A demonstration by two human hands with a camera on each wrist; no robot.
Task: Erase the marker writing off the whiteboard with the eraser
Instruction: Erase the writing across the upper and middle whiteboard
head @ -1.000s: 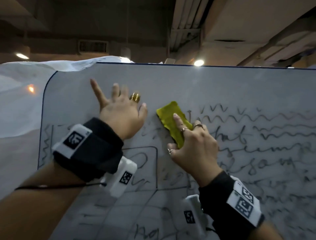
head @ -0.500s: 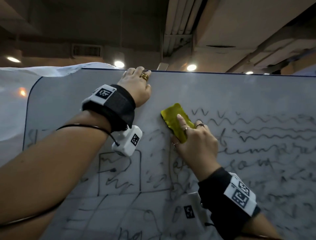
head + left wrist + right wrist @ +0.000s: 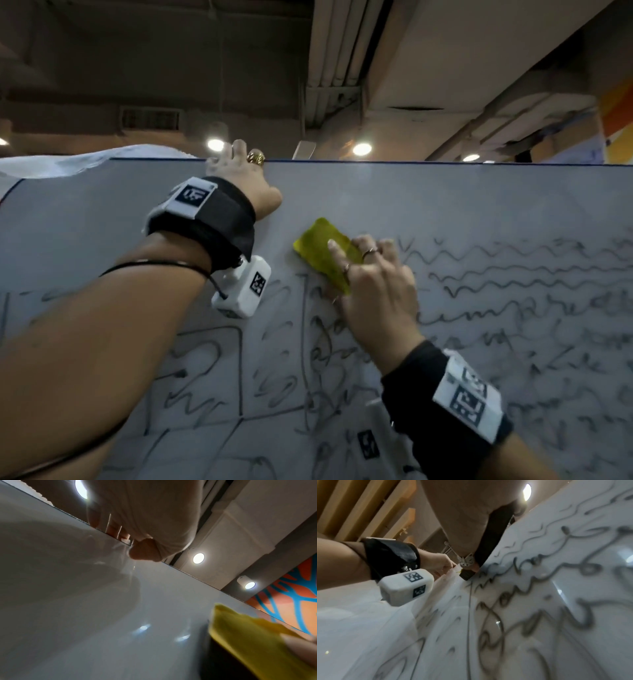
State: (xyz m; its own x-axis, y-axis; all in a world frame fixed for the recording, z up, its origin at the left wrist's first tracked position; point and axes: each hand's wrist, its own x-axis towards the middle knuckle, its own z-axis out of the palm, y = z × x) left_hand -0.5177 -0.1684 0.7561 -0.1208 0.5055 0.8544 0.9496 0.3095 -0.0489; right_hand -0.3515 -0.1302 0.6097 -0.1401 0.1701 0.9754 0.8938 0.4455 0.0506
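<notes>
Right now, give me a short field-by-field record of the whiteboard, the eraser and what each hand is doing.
whiteboard: upright, top strip clean, black marker writing across the middle and lower part
eraser: yellow, flat against the board at the writing's upper left edge
right hand: presses the eraser to the board, fingers laid over it
left hand: grips the board's top edge, fingers hooked over it

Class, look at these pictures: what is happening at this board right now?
A person is wiping a white whiteboard covered in black marker writing. The right hand presses a flat yellow eraser against the board near its upper middle. The left hand grips the board's top edge, fingers hooked over it. Most writing remains.
</notes>
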